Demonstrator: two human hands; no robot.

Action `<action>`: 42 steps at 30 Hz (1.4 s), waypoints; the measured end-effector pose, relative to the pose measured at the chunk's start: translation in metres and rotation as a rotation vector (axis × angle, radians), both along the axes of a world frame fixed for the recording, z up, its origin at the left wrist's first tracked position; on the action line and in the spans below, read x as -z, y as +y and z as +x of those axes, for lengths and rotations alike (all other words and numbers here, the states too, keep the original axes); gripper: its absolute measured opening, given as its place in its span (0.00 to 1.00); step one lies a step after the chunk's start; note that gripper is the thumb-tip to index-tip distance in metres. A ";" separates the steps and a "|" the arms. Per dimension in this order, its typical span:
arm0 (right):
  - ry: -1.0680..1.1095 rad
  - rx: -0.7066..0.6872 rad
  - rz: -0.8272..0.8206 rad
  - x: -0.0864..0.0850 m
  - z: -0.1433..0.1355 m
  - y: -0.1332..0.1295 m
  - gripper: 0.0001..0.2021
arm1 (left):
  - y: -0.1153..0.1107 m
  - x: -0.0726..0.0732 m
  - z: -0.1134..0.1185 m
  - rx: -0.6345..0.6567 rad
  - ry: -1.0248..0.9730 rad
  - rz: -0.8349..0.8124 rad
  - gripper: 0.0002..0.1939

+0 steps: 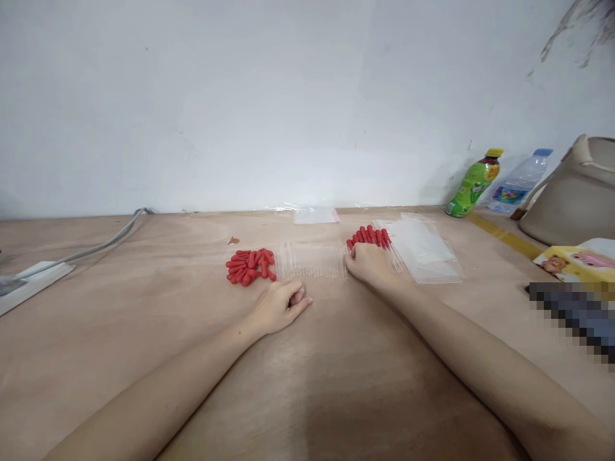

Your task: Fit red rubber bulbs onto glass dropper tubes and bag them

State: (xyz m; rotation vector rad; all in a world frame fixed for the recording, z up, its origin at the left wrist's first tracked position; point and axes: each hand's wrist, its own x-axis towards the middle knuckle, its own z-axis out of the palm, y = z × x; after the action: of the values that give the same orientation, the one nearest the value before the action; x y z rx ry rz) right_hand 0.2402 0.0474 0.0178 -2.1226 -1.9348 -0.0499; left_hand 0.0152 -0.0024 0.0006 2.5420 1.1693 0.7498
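My left hand [283, 307] rests on the table with its fingers loosely curled and the thumb apart from them; nothing shows between them. Just beyond it lies a pile of red rubber bulbs [245, 267]. A row of thin clear glass tubes [312, 261] spreads side by side to the right of the pile. At the right end of that row is my right hand [371, 261], its fingers bent and closed, whatever they grip being hidden. Droppers with red bulbs [369, 235] lie behind and partly under it, their clear stems showing on its right.
Clear plastic bags [423, 250] lie right of the droppers, another bag [316, 216] by the wall. A green bottle [473, 184], a water bottle [521, 182] and a beige container [569, 192] stand at the right. A grey cable [113, 241] runs along the left.
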 end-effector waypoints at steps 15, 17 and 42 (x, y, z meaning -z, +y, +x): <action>0.047 -0.011 0.078 0.004 -0.006 -0.005 0.17 | 0.010 -0.018 -0.023 -0.435 0.475 0.477 0.12; 0.058 -0.065 0.176 0.010 -0.003 -0.015 0.14 | 0.011 -0.018 -0.025 -0.471 0.510 0.419 0.13; 0.068 -0.453 0.316 0.012 0.013 -0.062 0.09 | -0.005 -0.008 -0.006 -0.052 0.178 0.309 0.13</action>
State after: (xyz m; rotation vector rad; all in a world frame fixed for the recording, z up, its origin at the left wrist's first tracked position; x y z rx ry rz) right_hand 0.2533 -0.0141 0.0061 -1.4411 -2.1515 -0.1787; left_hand 0.0090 -0.0073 0.0090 2.8933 1.2644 0.7825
